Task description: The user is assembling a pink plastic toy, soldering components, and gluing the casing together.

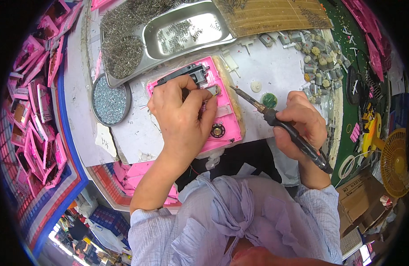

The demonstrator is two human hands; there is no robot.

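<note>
A pink plastic toy casing (pixel 233 128) lies on the work table in front of me. It has a black part (pixel 180 74) along its far side and a small round speaker (pixel 217 130) near its near edge. My left hand (pixel 180 108) rests over the casing, fingers curled and pinched together beside a small grey motor (pixel 214 90); what lies between the fingertips is hidden. My right hand (pixel 304 122) is closed round the black handle of a soldering iron (pixel 275 119). The iron's metal tip points left, just short of the casing's right side.
A steel tray (pixel 144 66) with heaps of small metal parts stands behind, beside a brown board (pixel 275 17). At left sits a round bowl of screws (pixel 110 99). Several small motors (pixel 319 66) lie at right, near a green round pot (pixel 269 100). Pink casings (pixel 36 146) fill the far left.
</note>
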